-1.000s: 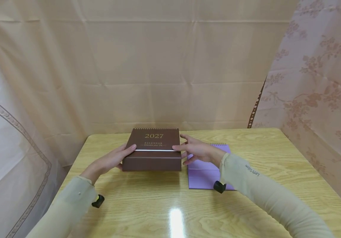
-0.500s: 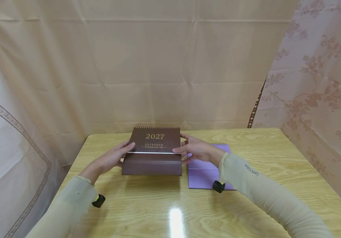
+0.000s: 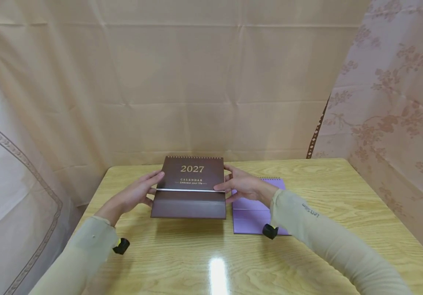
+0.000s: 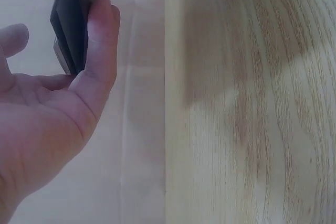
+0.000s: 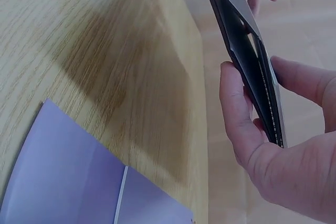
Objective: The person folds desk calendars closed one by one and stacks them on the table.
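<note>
A dark brown 2027 desk calendar point(image 3: 193, 173) is held above the table in the head view, tilted, with its spiral binding at the far edge and a pale band across its front. My right hand point(image 3: 246, 183) pinches its right side, thumb on the cover and fingers behind, as the right wrist view also shows. At the left side, my left hand point(image 3: 132, 197) has its fingers against the calendar's back. In the left wrist view that thumb point(image 4: 14, 39) stands apart from the cover. Between its panels, the calendar shows a narrow gap in the right wrist view.
A purple spiral-bound calendar point(image 3: 249, 221) lies flat on the wooden table point(image 3: 174, 262), partly under my right forearm. Beige curtain point(image 3: 174, 82) hangs behind the table's far edge, and a floral curtain point(image 3: 403, 123) is on the right.
The brown calendar's front flap has swung from a box-like fold to nearly in line with the cover. My left thumb has slid off the cover; my right hand keeps its grip.
</note>
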Demonstrator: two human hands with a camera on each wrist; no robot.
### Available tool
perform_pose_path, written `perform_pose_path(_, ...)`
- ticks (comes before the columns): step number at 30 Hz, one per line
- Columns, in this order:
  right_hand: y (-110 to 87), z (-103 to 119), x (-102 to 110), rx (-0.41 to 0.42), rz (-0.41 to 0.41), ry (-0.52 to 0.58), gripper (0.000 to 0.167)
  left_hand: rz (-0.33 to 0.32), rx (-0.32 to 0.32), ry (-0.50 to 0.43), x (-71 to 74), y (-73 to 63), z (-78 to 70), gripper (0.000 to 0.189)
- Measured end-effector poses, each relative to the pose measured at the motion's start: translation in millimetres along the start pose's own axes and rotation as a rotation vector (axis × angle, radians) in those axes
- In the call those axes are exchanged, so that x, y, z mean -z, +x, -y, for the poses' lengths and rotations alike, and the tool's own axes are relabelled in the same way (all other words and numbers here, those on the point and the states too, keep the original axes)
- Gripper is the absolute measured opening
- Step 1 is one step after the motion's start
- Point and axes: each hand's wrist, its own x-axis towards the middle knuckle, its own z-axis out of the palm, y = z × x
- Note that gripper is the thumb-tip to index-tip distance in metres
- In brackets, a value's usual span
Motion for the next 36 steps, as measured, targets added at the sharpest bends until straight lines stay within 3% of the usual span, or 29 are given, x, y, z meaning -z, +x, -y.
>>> perform_pose_path(10, -1.1, -2.2, 0.2, 0.005, 0.001, -0.019, 0.101, -0.045, 0.023, -0.019, 3.9, 2.4, -0.3, 0.071)
perform_pose_path(22, -0.3, -6.4, -1.6, 0.003, 0.000, -0.036, 0.100, -0.033, 0.095, -0.027, 5.0, 4.0, 0.3, 0.067)
perform_pose_path(36, 1.0, -17.9, -0.1, -0.012, 0.008, -0.078, 0.106, -0.112, 0.062, 0.054, -9.4, 10.3, 7.8, 0.071)
